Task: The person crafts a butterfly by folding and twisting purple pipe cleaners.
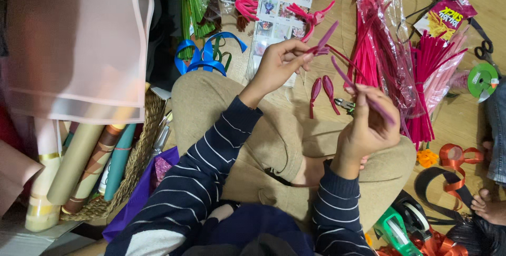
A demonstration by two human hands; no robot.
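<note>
Two ends of magenta pipe cleaner (342, 71) pinched, frame centre: left hand (279, 63) closed on twisted end, right hand (369, 124) closed on stem, kept taut for bending.

Navy sleeves with thin white stripes, tan trousers, both hands bare

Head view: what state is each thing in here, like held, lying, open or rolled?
Left hand: pinching the bent pink pipe cleaner.
Right hand: gripping its other end.
Pipe cleaner bag: open, lying on floor.
Two pink loops: lying loose.
Paper rolls: rolled, in basket.
Blue ribbon: curled.
</note>
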